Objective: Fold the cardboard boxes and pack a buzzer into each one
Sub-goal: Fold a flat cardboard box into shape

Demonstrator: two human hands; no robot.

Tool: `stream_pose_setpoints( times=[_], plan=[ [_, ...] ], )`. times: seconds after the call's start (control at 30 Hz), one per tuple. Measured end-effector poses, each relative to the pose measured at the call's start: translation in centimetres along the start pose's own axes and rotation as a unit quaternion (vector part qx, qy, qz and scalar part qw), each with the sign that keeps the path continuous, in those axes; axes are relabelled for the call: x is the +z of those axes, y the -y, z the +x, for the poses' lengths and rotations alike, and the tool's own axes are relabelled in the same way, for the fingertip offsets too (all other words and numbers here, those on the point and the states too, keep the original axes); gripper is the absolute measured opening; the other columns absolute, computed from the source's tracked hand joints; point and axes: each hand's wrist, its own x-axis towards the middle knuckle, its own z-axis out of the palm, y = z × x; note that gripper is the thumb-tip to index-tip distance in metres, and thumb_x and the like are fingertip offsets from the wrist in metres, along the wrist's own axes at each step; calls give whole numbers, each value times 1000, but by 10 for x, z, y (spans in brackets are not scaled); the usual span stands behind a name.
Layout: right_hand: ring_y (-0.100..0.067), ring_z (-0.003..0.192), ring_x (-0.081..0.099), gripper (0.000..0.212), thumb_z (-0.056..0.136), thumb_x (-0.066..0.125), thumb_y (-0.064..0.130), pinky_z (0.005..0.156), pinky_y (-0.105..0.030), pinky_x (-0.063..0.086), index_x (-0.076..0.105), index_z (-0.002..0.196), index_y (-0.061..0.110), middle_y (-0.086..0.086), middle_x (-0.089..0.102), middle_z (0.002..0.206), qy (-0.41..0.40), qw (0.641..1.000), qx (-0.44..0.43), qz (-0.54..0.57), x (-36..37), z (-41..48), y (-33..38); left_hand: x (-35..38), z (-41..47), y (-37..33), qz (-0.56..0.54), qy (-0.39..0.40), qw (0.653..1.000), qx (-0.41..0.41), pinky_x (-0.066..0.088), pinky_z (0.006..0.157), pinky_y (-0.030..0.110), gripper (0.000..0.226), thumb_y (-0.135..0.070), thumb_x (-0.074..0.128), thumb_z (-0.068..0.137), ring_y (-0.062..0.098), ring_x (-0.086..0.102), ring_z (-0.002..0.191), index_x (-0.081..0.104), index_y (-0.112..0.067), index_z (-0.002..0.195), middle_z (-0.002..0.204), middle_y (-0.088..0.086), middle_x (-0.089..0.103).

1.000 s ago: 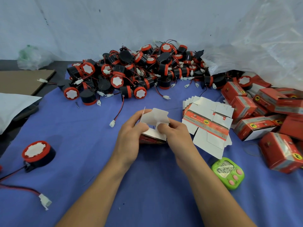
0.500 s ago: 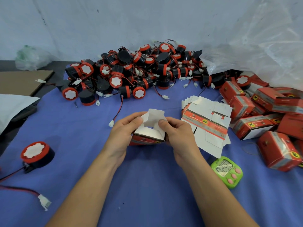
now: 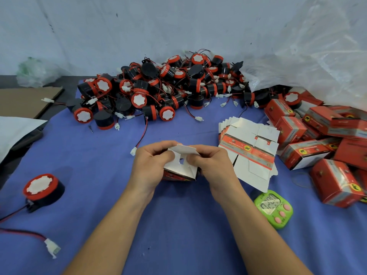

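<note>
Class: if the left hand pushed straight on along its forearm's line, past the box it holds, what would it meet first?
Most likely the front of the buzzer pile. The left hand might brush the loose wire on the way, but depth is unclear.

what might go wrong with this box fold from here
1. The left hand and right hand both pinch the thin white flaps of the half-folded box. A flap may crease, tear or tuck in crooked.
2. The single buzzer lies far left, and its loose wire trails over the cloth. A reaching forearm might snag it.
</note>
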Motion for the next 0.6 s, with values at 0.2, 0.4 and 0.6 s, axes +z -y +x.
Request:
stream_pose_setpoints(
  times=[0.2,0.4,0.6],
  plan=[
    [-8,63,37,28,87,65,50,74,-30,41,82,104,35,17,55,64,73,996,32,-31,-2,-4,5,-7,0,-3,-33,-35,999,8,58,57,25,40,6,56,89,12,74,75,81,-21,72,86,1,80],
    [-2,70,59,34,80,83,33,69,-20,48,78,114,33,15,75,90,71,994,61,-49,1,-3,1,-10,0,-1,-29,-24,999,20,58,62,31,32,-4,53,79,14,73,78,78,-20,68,87,2,79],
    [1,66,63,29,82,80,13,59,-13,47,81,101,34,12,76,85,48,995,33,-80,1,-3,-3,-15,-2,1,-20,43,999,18,64,65,50,28,-11,60,62,25,73,79,80,-17,81,87,4,76]
  ],
)
